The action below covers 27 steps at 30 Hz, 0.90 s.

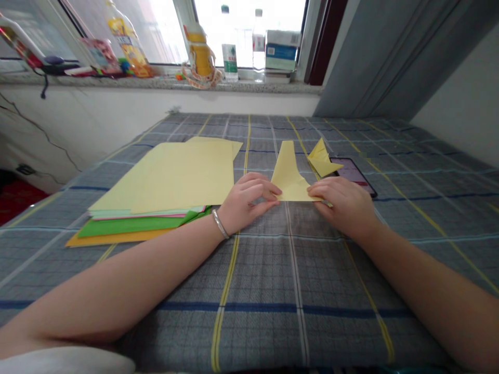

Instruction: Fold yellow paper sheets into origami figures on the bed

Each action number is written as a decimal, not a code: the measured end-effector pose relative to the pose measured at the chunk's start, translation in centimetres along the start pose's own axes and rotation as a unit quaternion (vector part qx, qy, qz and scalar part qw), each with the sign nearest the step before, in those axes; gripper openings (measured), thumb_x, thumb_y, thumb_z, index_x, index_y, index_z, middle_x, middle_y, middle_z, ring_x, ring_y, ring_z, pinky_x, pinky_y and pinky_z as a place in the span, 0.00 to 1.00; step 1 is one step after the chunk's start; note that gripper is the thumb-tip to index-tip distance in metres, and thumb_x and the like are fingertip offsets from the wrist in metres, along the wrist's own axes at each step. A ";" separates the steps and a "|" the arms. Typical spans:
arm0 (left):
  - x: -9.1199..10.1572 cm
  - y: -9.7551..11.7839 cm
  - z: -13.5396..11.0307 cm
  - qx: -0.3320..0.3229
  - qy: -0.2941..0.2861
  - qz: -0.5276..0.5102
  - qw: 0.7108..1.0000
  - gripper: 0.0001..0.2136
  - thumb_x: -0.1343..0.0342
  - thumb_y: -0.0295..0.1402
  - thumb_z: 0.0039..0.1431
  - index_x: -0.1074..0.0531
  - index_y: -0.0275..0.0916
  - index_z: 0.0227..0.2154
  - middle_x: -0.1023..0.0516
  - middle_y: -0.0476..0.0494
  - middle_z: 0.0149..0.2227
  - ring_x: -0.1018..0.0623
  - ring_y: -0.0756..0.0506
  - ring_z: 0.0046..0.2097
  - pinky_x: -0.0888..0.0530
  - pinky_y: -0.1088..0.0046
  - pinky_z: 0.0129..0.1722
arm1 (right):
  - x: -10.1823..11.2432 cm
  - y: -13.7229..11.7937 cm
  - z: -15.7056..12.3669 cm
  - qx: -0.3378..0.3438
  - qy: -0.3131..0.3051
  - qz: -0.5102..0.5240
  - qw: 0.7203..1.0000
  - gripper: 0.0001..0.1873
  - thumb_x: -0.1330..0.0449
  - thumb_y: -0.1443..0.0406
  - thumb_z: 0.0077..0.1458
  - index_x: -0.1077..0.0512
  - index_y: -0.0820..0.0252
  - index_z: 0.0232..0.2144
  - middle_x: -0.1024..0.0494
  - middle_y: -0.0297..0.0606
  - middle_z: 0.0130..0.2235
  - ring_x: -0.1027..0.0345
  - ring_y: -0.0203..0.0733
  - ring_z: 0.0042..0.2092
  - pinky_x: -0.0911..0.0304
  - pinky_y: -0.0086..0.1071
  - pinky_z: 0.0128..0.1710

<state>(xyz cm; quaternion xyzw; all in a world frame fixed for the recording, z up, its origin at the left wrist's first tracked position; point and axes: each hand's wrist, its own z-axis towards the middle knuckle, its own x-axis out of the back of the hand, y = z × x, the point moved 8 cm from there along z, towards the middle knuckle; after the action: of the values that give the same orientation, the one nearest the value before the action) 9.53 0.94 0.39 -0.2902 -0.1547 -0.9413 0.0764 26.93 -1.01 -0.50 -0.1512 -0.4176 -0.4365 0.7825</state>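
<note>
A piece of folded yellow paper (290, 176) lies between my hands, wide along its near edge and narrower toward the window. My left hand (251, 200), with a silver bangle at the wrist, pinches its near left corner between thumb and fingers. The near right corner is pinched by my right hand (341, 202). Just beyond my right hand sits a small pointed yellow paper shape (323, 158), made of several folds. It touches or overlaps the edge of a phone (354, 174), which my right hand partly hides.
Left of my hands is a stack of coloured paper (175, 176), yellow on top, green and orange below. A grey plaid cloth (265, 285) covers the surface. Bottles, a yellow cup (200, 54) and boxes (281, 52) stand on the windowsill (249, 87). A grey curtain (374, 57) hangs at right.
</note>
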 end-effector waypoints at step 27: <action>-2.2 -1.0 -0.7 -0.105 -0.189 0.312 0.925 0.02 0.46 0.31 0.55 0.31 0.39 0.31 0.24 0.46 0.38 0.29 0.45 0.38 0.35 0.65 0.43 | -1.1 -1.7 0.2 0.012 -0.021 0.042 0.999 0.08 0.44 0.66 0.58 0.25 0.57 0.30 0.19 0.34 0.37 0.27 0.40 0.39 0.37 0.32 0.37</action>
<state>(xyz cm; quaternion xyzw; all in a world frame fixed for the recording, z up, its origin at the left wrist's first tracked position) 10.72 1.77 -1.70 -0.5029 0.0317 -0.8082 0.3049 25.16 -1.27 -1.43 -0.1684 -0.4322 -0.3949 0.7930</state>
